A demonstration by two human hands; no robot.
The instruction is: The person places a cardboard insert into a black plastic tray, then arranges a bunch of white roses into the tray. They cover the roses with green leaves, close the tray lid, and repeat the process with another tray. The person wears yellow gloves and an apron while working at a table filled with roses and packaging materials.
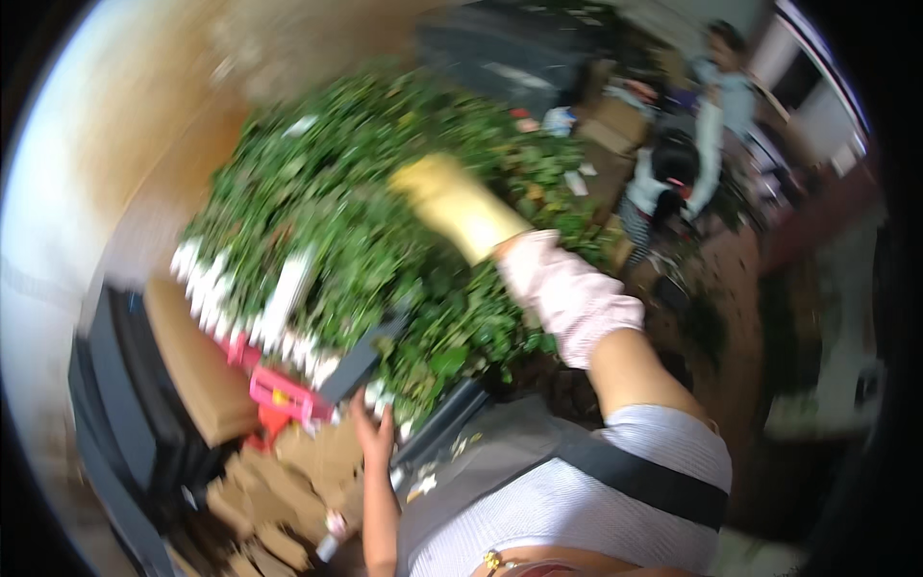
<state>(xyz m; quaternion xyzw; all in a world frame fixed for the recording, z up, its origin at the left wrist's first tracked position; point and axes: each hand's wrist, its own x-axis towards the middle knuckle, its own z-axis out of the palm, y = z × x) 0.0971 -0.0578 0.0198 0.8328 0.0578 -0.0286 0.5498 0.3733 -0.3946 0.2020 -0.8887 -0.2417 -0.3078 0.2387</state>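
Right hand [423, 180], yellow-gloved: blurred over green foliage [385, 255]; grip cannot be told. Left hand [374, 430], bare: beside grey block [352, 373]; grip likewise unclear.

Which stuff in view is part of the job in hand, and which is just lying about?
Likely in the job:
leafy green stems, at the gloved right hand
white pieces along the leafy pile's edge
grey block, by the bare left hand

Probably just lying about:
brown cardboard pieces, lower left
cardboard box, upper right
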